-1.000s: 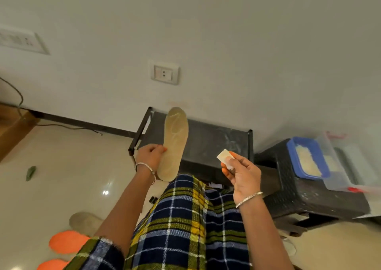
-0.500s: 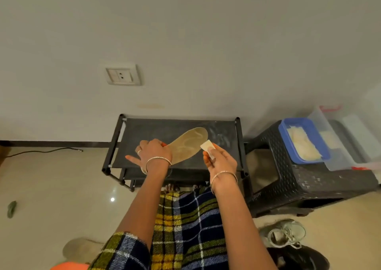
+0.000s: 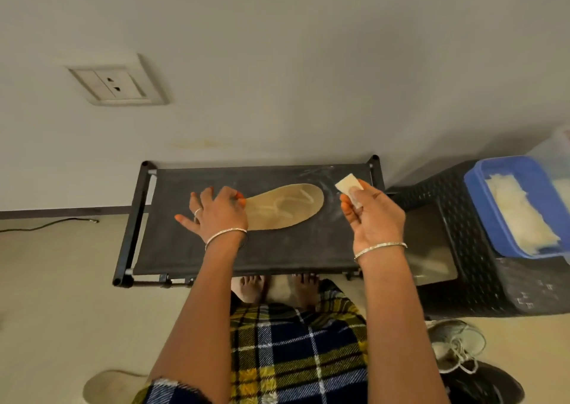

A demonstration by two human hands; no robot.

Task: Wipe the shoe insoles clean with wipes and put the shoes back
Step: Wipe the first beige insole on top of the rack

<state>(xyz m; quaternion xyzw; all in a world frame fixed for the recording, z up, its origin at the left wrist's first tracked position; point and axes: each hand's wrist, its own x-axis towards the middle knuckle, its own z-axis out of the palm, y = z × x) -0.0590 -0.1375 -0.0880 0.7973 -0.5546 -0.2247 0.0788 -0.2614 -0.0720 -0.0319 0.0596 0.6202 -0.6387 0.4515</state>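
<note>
Wall socket: white, two plates, set in the pale wall, upper left.
Cable: dark, lying along the floor, far left.
Stool: black, woven, at right.
Plaid cloth: blue, yellow, white checks.

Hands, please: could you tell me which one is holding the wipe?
The right hand pinches the wipe, clear of the insole; the left hand rests on the insole's end, fingers spread.

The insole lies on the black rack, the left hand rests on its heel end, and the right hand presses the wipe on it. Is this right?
Not quite. In the head view the right hand holds the wipe off to the right of the insole, not touching it. The insole does lie on the black rack under the left hand.
</note>
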